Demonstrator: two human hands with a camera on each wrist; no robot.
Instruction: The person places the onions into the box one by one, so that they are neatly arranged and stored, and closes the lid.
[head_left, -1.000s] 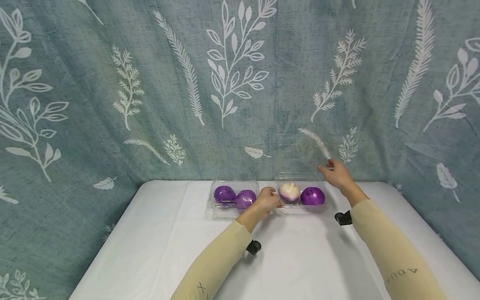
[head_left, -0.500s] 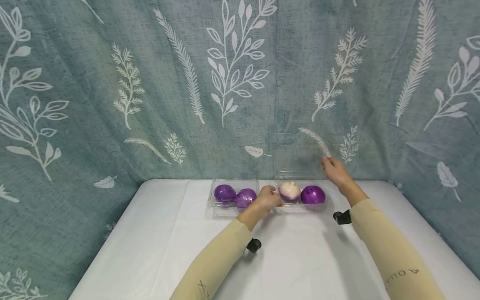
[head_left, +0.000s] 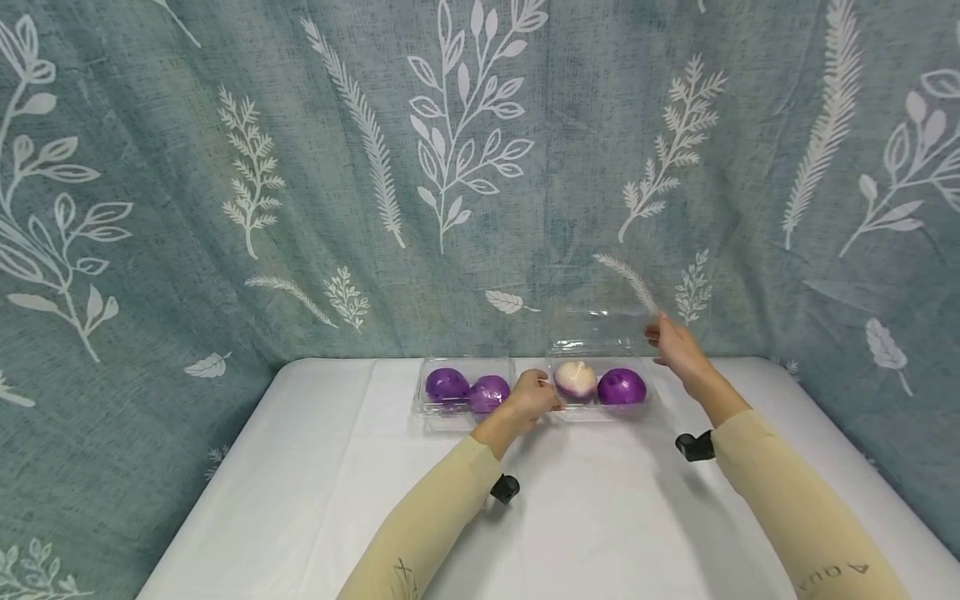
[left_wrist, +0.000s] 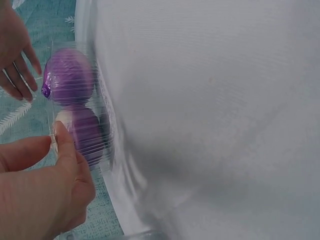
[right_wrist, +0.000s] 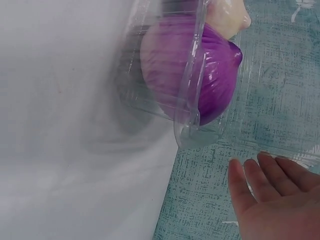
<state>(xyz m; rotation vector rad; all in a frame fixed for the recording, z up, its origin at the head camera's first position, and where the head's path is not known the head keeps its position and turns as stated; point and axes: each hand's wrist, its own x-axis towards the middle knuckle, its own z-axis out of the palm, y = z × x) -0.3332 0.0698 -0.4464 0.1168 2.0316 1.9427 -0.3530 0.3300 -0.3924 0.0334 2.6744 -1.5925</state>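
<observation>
A clear plastic clamshell container (head_left: 600, 414) stands at the table's back edge with its lid (head_left: 592, 327) raised. It holds a shiny purple onion (head_left: 622, 387) on the right and a cream-and-purple, turnip-like bulb (head_left: 575, 380) on the left. My left hand (head_left: 534, 397) pinches the container's left front rim between thumb and index finger, as the left wrist view shows. Just right of the raised lid is my right hand (head_left: 677, 348), its fingers (right_wrist: 272, 177) fairly straight and holding nothing. Whether the fingertips touch the lid I cannot tell.
A second clear container (head_left: 450, 421) with two purple onions (head_left: 447, 384) sits left of my left hand. White cloth covers the table (head_left: 585, 508). A green leaf-patterned curtain (head_left: 337, 167) hangs right behind its back edge.
The lid of the right container has swung upward and shows taller against the curtain. My right hand's fingers have straightened beside the lid. The left hand keeps its hold on the rim.
</observation>
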